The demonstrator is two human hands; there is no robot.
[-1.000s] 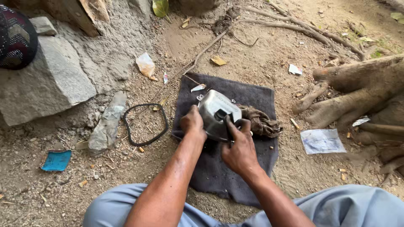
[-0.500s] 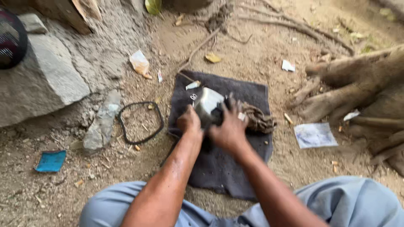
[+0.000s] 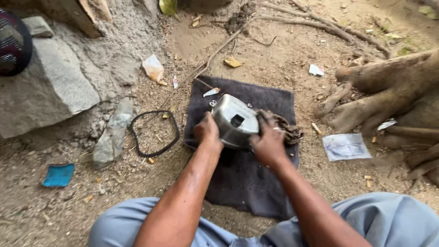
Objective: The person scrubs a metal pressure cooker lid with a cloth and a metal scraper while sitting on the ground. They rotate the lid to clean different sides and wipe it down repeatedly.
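At far left I see a grey stone (image 3: 43,93), a blue scrap (image 3: 58,175) in the lower left, then a black rubber ring (image 3: 154,133) on the dirt. At centre frame, my left hand (image 3: 208,132) is closed on the near-left edge of the metal cover (image 3: 235,121), which sits tilted over the dark cloth (image 3: 242,174). My right hand (image 3: 269,141) clamps its right side, with a dirty rag (image 3: 286,128) just beside it. I judge this a steadying or wiping step; next calls for a firm two-handed grip. Roots (image 3: 388,96) lie right.
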